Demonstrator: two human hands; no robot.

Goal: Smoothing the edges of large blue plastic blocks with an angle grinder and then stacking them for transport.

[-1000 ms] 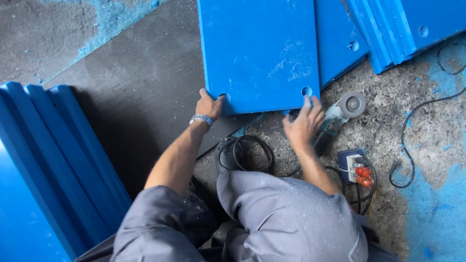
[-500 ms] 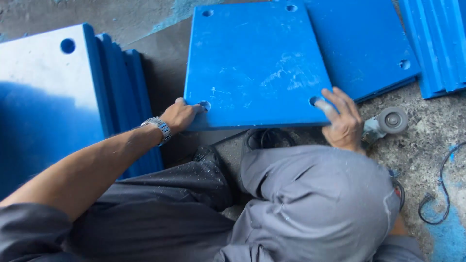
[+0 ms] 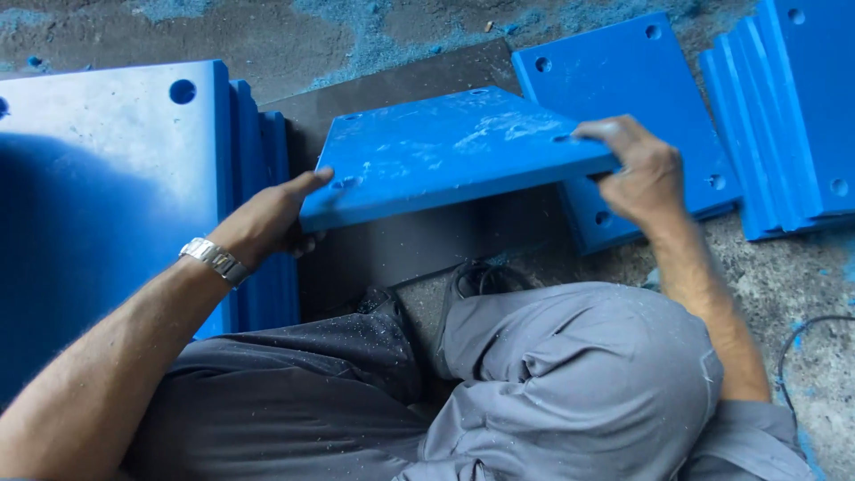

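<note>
The person crouches over a rough concrete floor [image 3: 806, 285] stained with blue dust and paint, most densely along its far edge. Grey trouser knees [image 3: 570, 374], speckled with pale shavings, fill the near part of the view.

Both hands hold one blue plastic panel [image 3: 445, 156], lifted clear of the floor with its near edge raised. Pre-drilled holes sit at the panel's corners and its top face is scuffed pale. The left hand [image 3: 267, 218] grips the near left corner, with the thumb lying on the top face beside a hole and the fingers curled beneath. A metal wristwatch [image 3: 214, 258] sits on that wrist. The right hand [image 3: 641, 174] is clenched around the near right corner, fingers wrapped over the edge.

Directly under the lifted panel lies a dark mat [image 3: 401, 245], flat on the floor.

Left of the mat, a stack of blue panels [image 3: 116, 178] stands on edge, with the nearest face lit pale at its upper part and in shade below. Right of the mat, a flat blue panel [image 3: 623, 80] lies on the floor, partly behind the right hand. Further right, near the floor's right edge, another row of blue panels [image 3: 793, 116] overlaps in steps. A black cable [image 3: 802, 334] curves over the concrete at the near right.
</note>
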